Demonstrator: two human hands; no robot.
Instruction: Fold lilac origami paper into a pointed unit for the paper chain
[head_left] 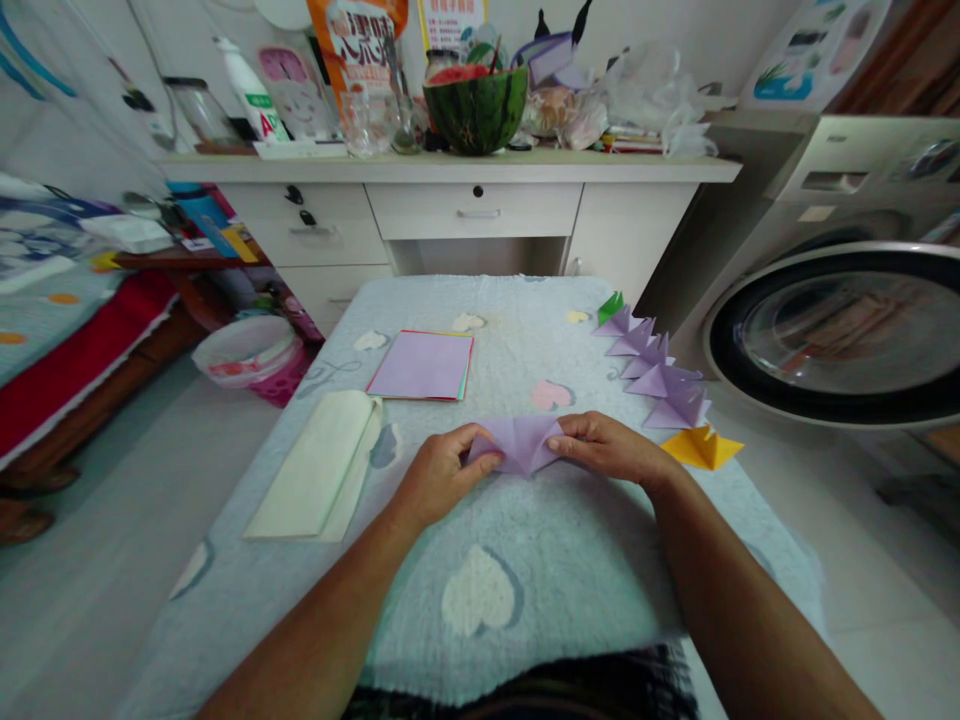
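Observation:
A partly folded sheet of purple origami paper (519, 440) is held between my two hands over the middle of the table. My left hand (450, 468) pinches its left end, thumb on the near side. The right end sits between the thumb and fingers of my right hand (600, 445). Creases run through the paper, and its lower edge comes to a point. Beyond my left hand lies a square stack of coloured paper (424, 365) with a purple sheet on top. Along the table's right edge stands a row of folded paper pieces: green (611, 307), several purple (664, 380) and orange (703, 447).
A folded pale green cloth or paper (311, 470) lies at the left on the heart-patterned tablecloth (480, 590). Behind the table is a white cabinet (427, 213) bearing a cut watermelon (480, 115), bottles and bags. A washing machine (840, 200) stands right; a pink bin (259, 365) stands left.

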